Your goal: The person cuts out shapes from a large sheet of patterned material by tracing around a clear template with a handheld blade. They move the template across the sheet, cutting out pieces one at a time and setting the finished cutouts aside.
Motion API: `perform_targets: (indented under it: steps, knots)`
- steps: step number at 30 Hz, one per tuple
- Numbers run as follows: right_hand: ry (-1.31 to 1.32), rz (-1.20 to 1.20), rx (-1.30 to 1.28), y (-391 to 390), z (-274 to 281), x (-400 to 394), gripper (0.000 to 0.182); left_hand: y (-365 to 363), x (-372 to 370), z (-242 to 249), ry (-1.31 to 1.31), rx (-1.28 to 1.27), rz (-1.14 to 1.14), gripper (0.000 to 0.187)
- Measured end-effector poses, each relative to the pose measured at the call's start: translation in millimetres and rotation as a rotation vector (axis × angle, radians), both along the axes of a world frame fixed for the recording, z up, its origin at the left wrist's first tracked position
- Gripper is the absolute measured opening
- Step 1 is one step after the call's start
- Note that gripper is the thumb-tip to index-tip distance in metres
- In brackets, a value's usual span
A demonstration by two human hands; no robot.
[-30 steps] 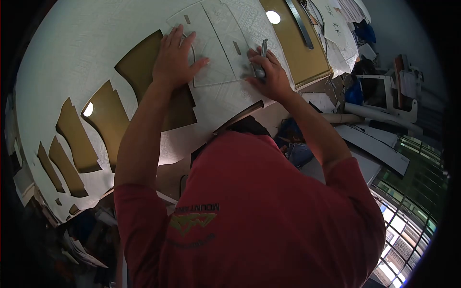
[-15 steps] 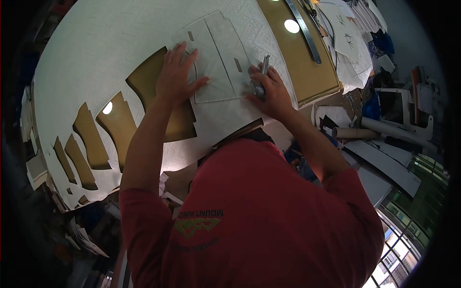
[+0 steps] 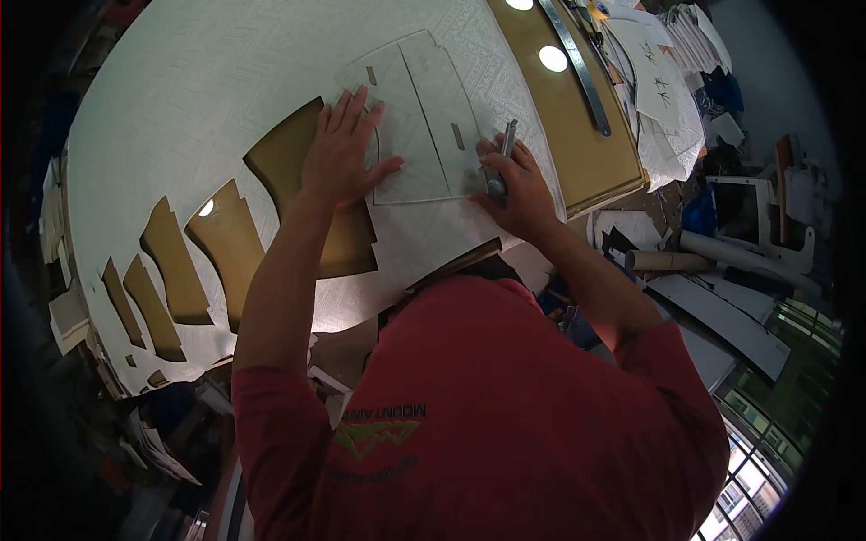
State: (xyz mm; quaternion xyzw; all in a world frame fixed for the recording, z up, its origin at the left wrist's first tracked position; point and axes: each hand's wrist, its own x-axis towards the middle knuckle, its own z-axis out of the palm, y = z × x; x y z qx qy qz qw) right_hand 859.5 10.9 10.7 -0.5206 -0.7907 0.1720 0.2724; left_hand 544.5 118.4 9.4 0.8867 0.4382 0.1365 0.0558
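Note:
A clear template (image 3: 410, 171) with two small slots and a dark line down its middle lies flat on the pale patterned sheet (image 3: 225, 72). My left hand (image 3: 347, 149) rests on the template's left edge, fingers spread. At the right edge, my right hand (image 3: 523, 194) is closed around a slim silver utility knife (image 3: 510, 137), its upper end sticking out above the fingers. A shiny rounded piece shows below the knife, partly covered by the thumb. Under my left forearm, a large brown cut-out (image 3: 338, 239) shows in the sheet.
Several smaller brown cut-outs (image 3: 171, 270) run along the table's left side. A steel ruler (image 3: 577, 68) lies on a brown board (image 3: 586, 162) at the right. Papers (image 3: 645, 72) are heaped beyond it. Rolled tubes (image 3: 667, 261) and a white frame (image 3: 762, 212) stand off the table.
The whole view has shifted a little, so everything appears slightly lower and further right. Both hands keep nearly the same places on the template; the knife's grip looks unchanged.

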Motion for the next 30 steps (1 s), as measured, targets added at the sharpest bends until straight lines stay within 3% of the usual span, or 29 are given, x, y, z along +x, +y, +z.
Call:
perform_targets:
  steps: [22,30]
  knots:
    - [-0.006,0.007,0.048,0.8,6.9,-3.6,0.063,3.2,-0.4,-5.2,-0.073,0.057,-0.022,0.083]
    - [0.001,0.118,0.020,3.0,2.2,-2.9,0.057,2.9,0.8,-3.7,-0.081,0.049,-0.018,0.084]
